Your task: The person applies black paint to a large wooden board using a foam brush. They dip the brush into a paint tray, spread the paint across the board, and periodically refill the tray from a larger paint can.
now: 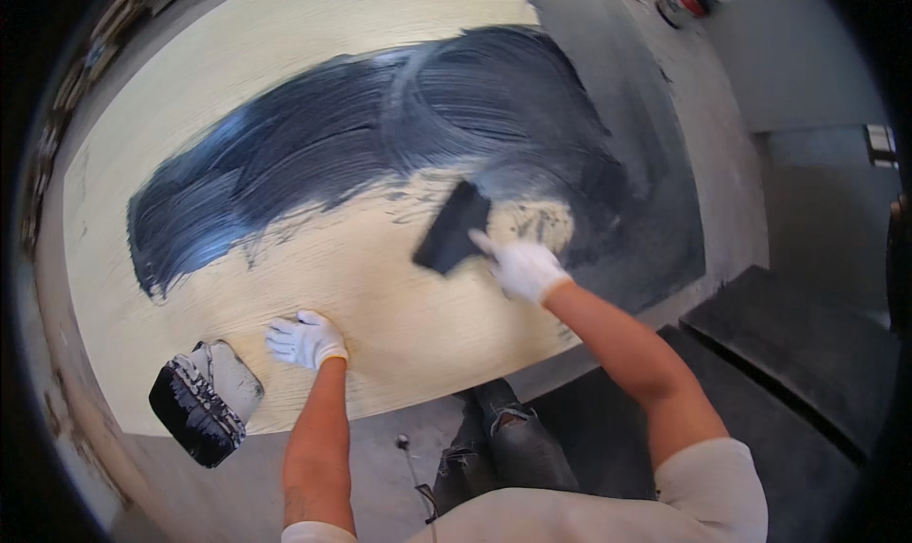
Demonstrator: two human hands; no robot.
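A large pale yellow board (380, 353) with fine grain lies in front of me. A wide, streaky band of wet black paste (323, 130) sweeps across its middle and thickens on the right. My right hand (527, 267), in a white glove, grips a flat black spreader (452, 229) with the index finger laid along it. The spreader is over bare board at the lower edge of the band, slightly blurred. My left hand (306, 340), also gloved in white, rests flat and open on the near edge. A paste-smeared tub (204, 405) stands left of it, partly dark inside.
Beneath the board lies a dark, blackened panel (655, 163), showing along the right. Black slabs (798, 353) stand at the lower right. A blue and red object (686, 0) sits on the floor at the top right. Stacked boards (95, 49) line the far left.
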